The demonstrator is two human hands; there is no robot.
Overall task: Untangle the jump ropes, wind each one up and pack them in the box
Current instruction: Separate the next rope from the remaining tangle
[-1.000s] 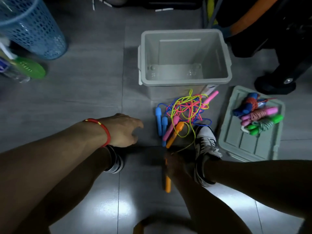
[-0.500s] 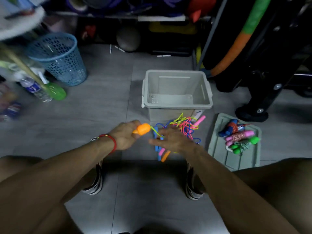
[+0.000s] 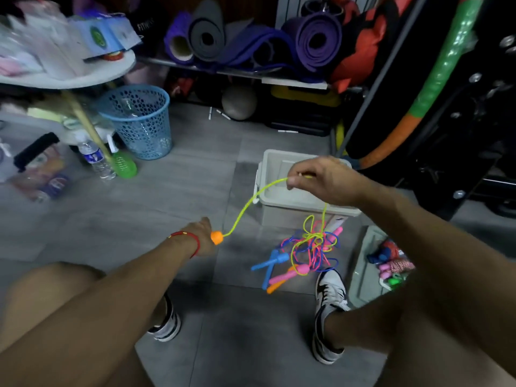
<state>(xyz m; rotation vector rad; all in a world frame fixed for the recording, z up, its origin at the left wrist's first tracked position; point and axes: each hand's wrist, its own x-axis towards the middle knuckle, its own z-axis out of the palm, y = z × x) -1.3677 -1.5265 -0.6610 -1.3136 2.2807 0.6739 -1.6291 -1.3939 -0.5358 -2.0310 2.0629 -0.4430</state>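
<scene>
Yellow rope (image 3: 245,210) is now stretching up between my hands, no longer lying in the pile. My left hand (image 3: 202,238) is gripping its orange handle (image 3: 216,237); my right hand (image 3: 324,180) is pinching the rope over the box (image 3: 293,202). The tangle (image 3: 310,252) is lying on the floor by the box's front edge, so untangling is only starting.

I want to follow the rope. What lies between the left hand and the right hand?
In the head view, only a free stretch of yellow rope spans from the left hand up to the right hand.
</scene>
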